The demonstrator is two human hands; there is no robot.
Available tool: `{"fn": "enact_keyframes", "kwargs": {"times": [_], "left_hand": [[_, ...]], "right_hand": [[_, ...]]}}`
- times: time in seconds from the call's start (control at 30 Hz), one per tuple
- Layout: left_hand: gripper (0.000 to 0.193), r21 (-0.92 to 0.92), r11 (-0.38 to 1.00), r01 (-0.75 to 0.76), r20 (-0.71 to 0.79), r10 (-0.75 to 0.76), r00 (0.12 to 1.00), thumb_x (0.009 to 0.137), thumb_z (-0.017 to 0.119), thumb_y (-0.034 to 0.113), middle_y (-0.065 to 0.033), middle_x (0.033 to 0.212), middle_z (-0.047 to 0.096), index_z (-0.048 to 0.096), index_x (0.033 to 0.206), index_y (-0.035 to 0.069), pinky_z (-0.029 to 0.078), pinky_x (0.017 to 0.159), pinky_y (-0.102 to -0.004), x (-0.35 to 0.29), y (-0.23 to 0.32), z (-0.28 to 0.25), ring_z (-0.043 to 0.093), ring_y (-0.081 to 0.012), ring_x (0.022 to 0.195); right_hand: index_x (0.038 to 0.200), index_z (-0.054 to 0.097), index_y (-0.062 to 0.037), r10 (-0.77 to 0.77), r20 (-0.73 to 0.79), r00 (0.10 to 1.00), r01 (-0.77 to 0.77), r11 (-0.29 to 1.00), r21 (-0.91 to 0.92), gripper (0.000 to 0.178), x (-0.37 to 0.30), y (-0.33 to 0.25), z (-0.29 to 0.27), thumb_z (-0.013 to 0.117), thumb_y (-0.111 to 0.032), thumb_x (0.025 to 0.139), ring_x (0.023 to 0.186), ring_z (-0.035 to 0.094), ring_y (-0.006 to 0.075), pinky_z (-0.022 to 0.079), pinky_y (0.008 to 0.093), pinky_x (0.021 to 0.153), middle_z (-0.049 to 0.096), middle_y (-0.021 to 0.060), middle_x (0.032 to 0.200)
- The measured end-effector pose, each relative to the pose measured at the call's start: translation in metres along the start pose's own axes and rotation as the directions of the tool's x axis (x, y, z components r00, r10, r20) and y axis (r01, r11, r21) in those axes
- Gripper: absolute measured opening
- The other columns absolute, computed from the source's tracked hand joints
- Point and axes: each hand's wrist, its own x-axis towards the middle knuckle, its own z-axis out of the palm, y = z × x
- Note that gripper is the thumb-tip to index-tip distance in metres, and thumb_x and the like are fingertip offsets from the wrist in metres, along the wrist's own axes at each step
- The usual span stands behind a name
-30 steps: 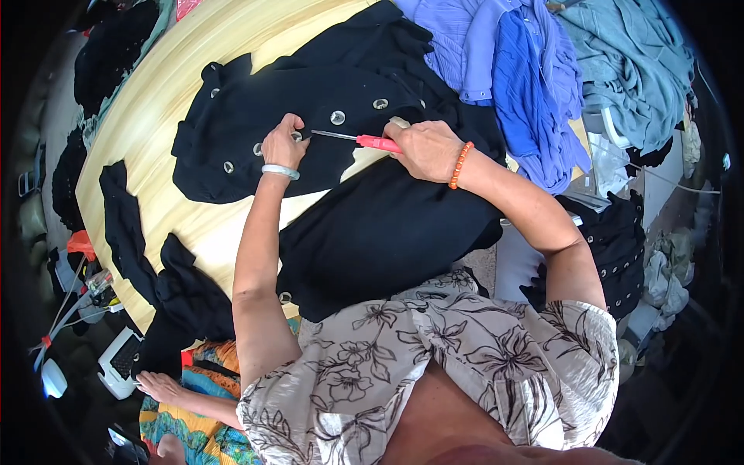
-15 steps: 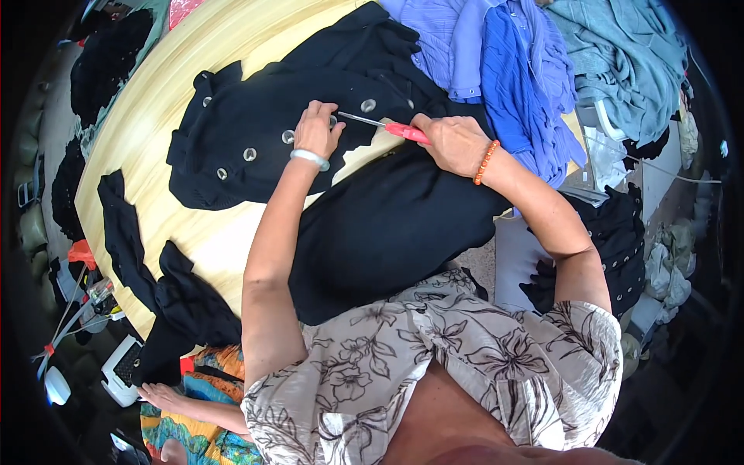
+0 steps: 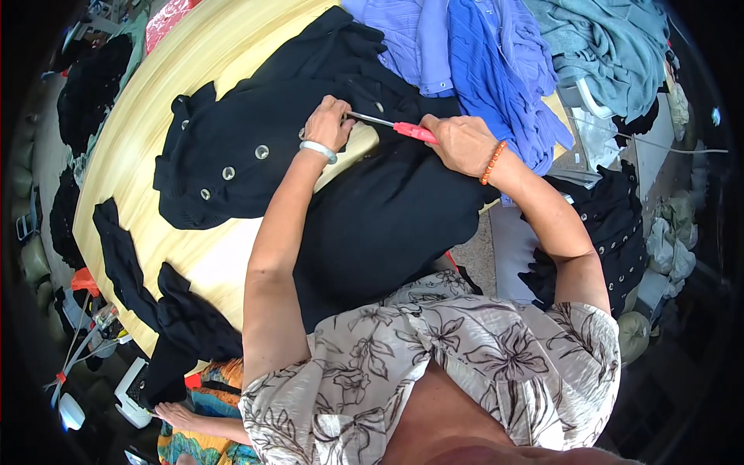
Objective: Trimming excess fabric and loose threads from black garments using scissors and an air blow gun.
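Note:
A black knit garment (image 3: 205, 139) with a row of round shiny buttons lies spread on the table, its lower part hanging toward me. My left hand (image 3: 328, 124) is closed at the buttoned edge, fingers curled over the fabric; what the fingertips pinch is partly hidden. In my right hand (image 3: 465, 145) is a red-handled tool (image 3: 416, 132) with a slim metal shaft. Its tip reaches the left fingertips, and its exact kind is unclear. One shiny button (image 3: 262, 152) shows left of my left hand.
The pale wood table (image 3: 232, 35) has a curved edge. Purple-blue garments (image 3: 480, 70) and grey-green cloth (image 3: 601, 46) are heaped at the far right. A narrow black piece (image 3: 120, 240) lies at left. Another person's hand (image 3: 177, 415) is at lower left; black buttoned garments (image 3: 608, 229) hang at right.
My left fingers have curled in at the buttoned edge, and the tool's tip stays against them. The view has shifted slightly, so the table and garments appear further left.

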Motion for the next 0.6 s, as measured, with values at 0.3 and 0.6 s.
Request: {"fn": "enact_keyframes", "kwargs": {"times": [0.3,0.6], "left_hand": [[0.037,0.115,0.989,-0.089,0.005,0.089,0.996,0.066,0.082,0.019,-0.0084,0.091,0.057,0.06,0.094,0.01,0.048,0.078,-0.0414,-0.001,0.012,0.007,0.058,-0.0299,0.091],[0.025,0.164,0.968,-0.188,0.111,0.171,0.979,0.068,0.065,0.001,-0.0094,0.093,0.052,0.066,0.091,0.012,0.049,0.079,-0.041,0.017,0.026,0.046,0.059,-0.0295,0.091]], "right_hand": [[0.097,0.058,-0.0019,0.066,0.094,0.993,-0.066,0.998,-0.006,0.016,-0.022,0.02,-0.015,0.057,-0.013,0.086,0.078,0.068,0.0369,0.052,0.0493,0.065,0.067,0.0208,0.077],[0.1,0.059,-0.002,0.104,0.157,0.982,-0.084,0.988,-0.128,0.018,-0.038,0.039,-0.005,0.054,-0.01,0.085,0.075,0.068,0.0373,0.053,0.0474,0.064,0.067,0.021,0.076]]}}
